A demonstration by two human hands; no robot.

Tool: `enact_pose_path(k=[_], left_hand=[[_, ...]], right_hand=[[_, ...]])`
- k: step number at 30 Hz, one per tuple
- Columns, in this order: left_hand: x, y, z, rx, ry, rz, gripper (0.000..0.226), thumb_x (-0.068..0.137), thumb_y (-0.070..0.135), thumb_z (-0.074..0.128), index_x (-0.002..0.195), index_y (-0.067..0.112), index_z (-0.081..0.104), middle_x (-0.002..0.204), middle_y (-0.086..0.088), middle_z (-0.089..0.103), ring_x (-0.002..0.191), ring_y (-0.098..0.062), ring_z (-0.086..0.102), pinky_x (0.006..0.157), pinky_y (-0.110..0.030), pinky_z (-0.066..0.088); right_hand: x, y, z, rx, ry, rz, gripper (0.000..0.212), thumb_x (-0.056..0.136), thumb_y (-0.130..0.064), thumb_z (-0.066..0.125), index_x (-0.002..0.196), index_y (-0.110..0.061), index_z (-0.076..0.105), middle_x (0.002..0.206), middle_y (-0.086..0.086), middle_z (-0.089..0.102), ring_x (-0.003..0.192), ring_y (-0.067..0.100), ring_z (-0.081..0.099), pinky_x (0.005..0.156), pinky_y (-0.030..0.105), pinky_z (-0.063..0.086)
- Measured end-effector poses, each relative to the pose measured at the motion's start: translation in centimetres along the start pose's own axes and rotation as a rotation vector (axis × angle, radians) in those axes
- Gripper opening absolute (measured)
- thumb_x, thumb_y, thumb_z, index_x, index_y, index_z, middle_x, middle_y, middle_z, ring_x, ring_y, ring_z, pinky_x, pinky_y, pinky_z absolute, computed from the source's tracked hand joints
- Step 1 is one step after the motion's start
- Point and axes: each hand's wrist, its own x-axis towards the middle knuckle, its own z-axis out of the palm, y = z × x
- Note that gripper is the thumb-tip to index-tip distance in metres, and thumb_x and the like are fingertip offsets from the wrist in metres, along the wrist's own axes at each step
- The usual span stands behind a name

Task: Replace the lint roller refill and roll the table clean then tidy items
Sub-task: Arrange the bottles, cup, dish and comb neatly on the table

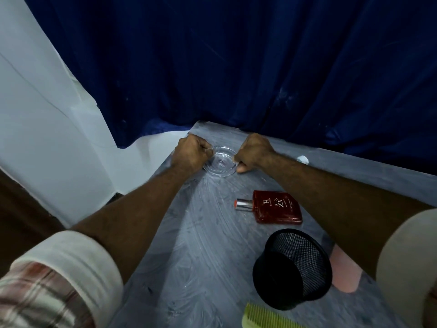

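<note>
A clear round glass dish (221,163) sits at the far left corner of the grey table (201,233). My left hand (190,153) grips its left rim with curled fingers, and my right hand (254,151) grips its right rim. The dish rests on the tabletop between them. No lint roller shows in this view.
A red perfume bottle (275,207) with a silver cap lies flat mid-table. A black mesh cup (293,268) lies tipped on its side nearer me, a yellow-green comb (264,318) at the front edge, a pink object (345,272) under my right arm. Blue curtain (236,67) backs the table.
</note>
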Motion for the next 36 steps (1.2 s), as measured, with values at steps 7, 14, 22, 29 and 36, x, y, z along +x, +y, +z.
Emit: enact_pose_path(k=[7, 14, 22, 29, 36], left_hand=[[-2.3, 0.8, -1.7, -0.07, 0.1, 0.024, 0.034, 0.086, 0.049, 0.075, 0.111, 0.025, 0.079, 0.11, 0.008, 0.08, 0.107, -0.016, 0.073, 0.104, -0.037, 0.057], [-8.0, 2.2, -3.7, -0.196, 0.15, 0.183, 0.025, 0.083, 0.043, 0.068, 0.105, 0.036, 0.079, 0.091, 0.022, 0.078, 0.062, 0.004, 0.061, 0.085, -0.033, 0.061], [-12.5, 2.9, -2.8, -0.222, 0.091, 0.248, 0.017, 0.092, 0.019, 0.073, 0.101, 0.031, 0.081, 0.069, 0.034, 0.069, 0.043, 0.004, 0.055, 0.057, -0.004, 0.041], [-12.9, 3.5, -1.4, -0.236, 0.039, 0.281, 0.018, 0.092, 0.022, 0.074, 0.098, 0.037, 0.081, 0.082, 0.03, 0.075, 0.048, 0.008, 0.057, 0.06, -0.005, 0.043], [-13.0, 3.9, -0.8, -0.238, 0.025, 0.295, 0.017, 0.09, 0.024, 0.074, 0.099, 0.037, 0.081, 0.091, 0.03, 0.076, 0.046, 0.0, 0.061, 0.059, -0.004, 0.045]], right_hand=[[-3.5, 1.2, -2.4, -0.147, 0.137, -0.237, 0.019, 0.083, -0.026, 0.072, 0.084, -0.008, 0.075, 0.077, 0.008, 0.076, 0.085, 0.023, 0.073, 0.083, 0.036, 0.059], [-8.9, 4.2, -5.9, -0.406, -0.082, -0.541, 0.021, 0.081, -0.023, 0.075, 0.102, -0.022, 0.076, 0.094, -0.009, 0.076, 0.092, 0.009, 0.07, 0.087, 0.03, 0.056], [-12.0, 6.7, -6.4, -0.499, -0.265, -0.516, 0.052, 0.076, -0.035, 0.087, 0.124, -0.031, 0.064, 0.121, -0.008, 0.065, 0.109, 0.013, 0.06, 0.094, 0.035, 0.052], [-11.6, 7.4, -5.9, -0.666, -0.27, -0.538, 0.068, 0.07, -0.041, 0.087, 0.123, -0.033, 0.046, 0.114, -0.005, 0.062, 0.104, 0.018, 0.056, 0.082, 0.038, 0.052], [-11.1, 9.2, -5.3, -0.625, -0.189, -0.569, 0.069, 0.065, -0.041, 0.089, 0.115, -0.035, 0.043, 0.112, -0.008, 0.059, 0.097, 0.013, 0.05, 0.073, 0.036, 0.046]])
